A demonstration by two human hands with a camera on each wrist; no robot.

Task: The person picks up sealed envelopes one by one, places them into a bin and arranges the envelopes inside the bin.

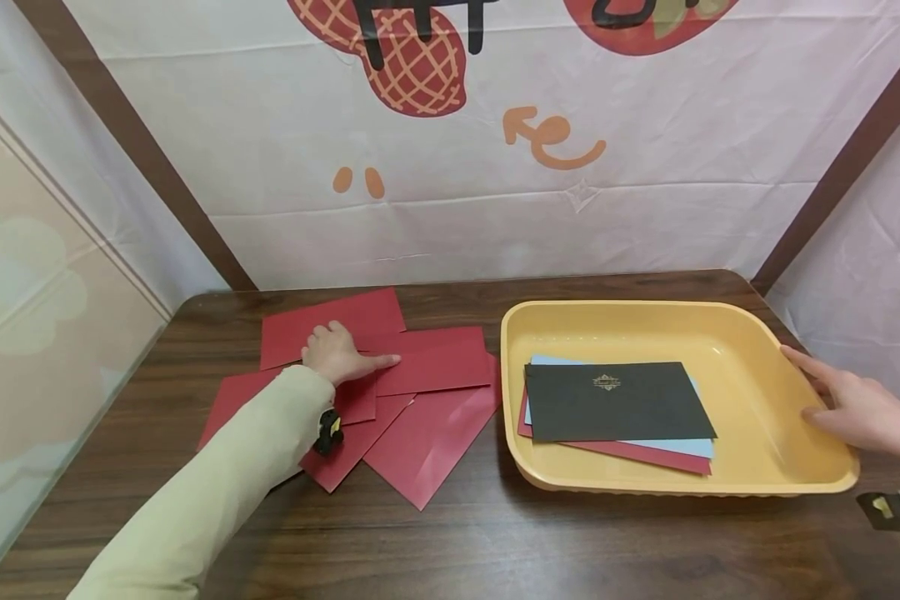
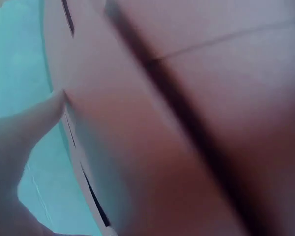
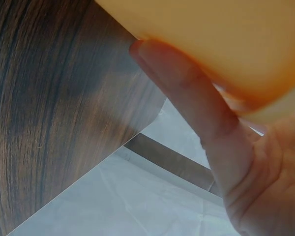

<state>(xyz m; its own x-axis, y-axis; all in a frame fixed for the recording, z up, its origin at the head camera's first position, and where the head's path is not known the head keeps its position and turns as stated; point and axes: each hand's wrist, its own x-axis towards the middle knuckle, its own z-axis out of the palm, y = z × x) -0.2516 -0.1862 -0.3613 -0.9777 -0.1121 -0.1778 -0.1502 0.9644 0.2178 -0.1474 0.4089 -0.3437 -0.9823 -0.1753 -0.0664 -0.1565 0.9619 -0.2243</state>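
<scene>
left hand [image 1: 339,353] lay kinda loose-fingered on red envelopes [image 1: 433,363], toward the tabletop's back-left corner, right hand [image 1: 862,408] gripped the yellow tray [image 1: 746,396], right side

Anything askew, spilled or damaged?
No spill or damage visible. The red envelopes lie scattered around the left hand; in the yellow tray, a blue piece and a red one jut unevenly from under the black envelope.

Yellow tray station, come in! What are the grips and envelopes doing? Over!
Left grip over spread red envelopes. Right grip holding yellow tray by its right side. Black envelope on top inside. No obstacle seen.
</scene>
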